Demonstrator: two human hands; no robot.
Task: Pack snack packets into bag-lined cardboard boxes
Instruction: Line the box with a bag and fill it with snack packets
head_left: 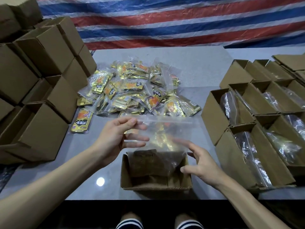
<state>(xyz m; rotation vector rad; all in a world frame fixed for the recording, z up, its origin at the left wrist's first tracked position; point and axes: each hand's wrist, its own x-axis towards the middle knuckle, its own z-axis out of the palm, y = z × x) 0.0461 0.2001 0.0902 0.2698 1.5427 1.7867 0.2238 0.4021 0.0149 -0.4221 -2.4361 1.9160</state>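
Lining step: the left hand (113,138) pinches the clear bag (165,134) by its top edge, lower end just inside the open box (156,187) on the table (82,179). The right hand (203,166), fingers (192,146) spread loose, touches the bag's corner. Next, I judge, it must be pushed down and opened before packets (137,90) go in

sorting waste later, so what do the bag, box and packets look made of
The bag: clear thin plastic film, glossy, things show through. The box: brown corrugated cardboard, matte, fluting along cut rim. The packets: probably foil-laminated plastic, shiny gold glare.
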